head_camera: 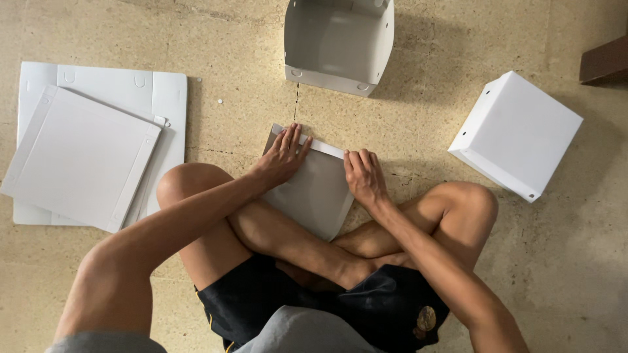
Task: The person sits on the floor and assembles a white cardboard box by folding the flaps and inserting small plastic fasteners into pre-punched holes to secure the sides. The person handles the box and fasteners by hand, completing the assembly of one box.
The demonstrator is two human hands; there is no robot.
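A flat grey-white plastic sheet (314, 193) lies on the floor in front of my crossed legs. Its far edge flap (325, 148) is folded over. My left hand (282, 155) presses flat on the sheet's far left corner, fingers spread over the flap. My right hand (364, 176) presses on the sheet's right side, fingertips at the flap. Neither hand grips anything.
A stack of flat white sheets (91, 147) lies at the left. A half-assembled open grey box (339, 42) stands ahead. A closed white box (517, 134) sits at the right. A dark brown object (605, 62) is at the far right edge. The floor (242, 98) is beige concrete.
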